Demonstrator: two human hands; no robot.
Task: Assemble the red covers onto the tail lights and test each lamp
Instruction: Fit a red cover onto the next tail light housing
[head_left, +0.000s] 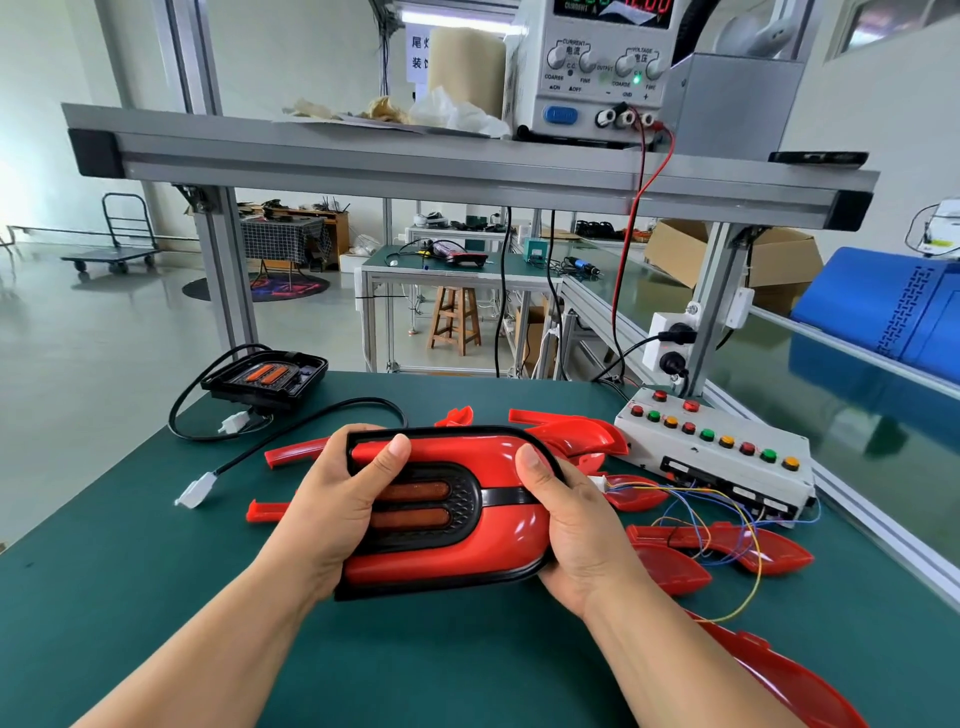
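Observation:
A tail light (457, 545) with a glossy red cover seated in its black housing is held over the green mat, between both hands. My left hand (337, 499) grips its left end, thumb pressing on the cover's upper edge. My right hand (566, 525) grips the right end, thumb on the cover. Its black cable ends in a white plug (196, 491) lying loose on the mat. A second tail light (267, 376) without a cover sits at the far left. Several loose red covers (571, 434) lie behind and to the right.
A white test box (722, 452) with coloured buttons and loose coloured wires (727, 525) stands at the right. On the aluminium shelf (363, 161) above sits a power supply (597, 67) with red and black leads hanging down. A blue crate (883, 306) is far right.

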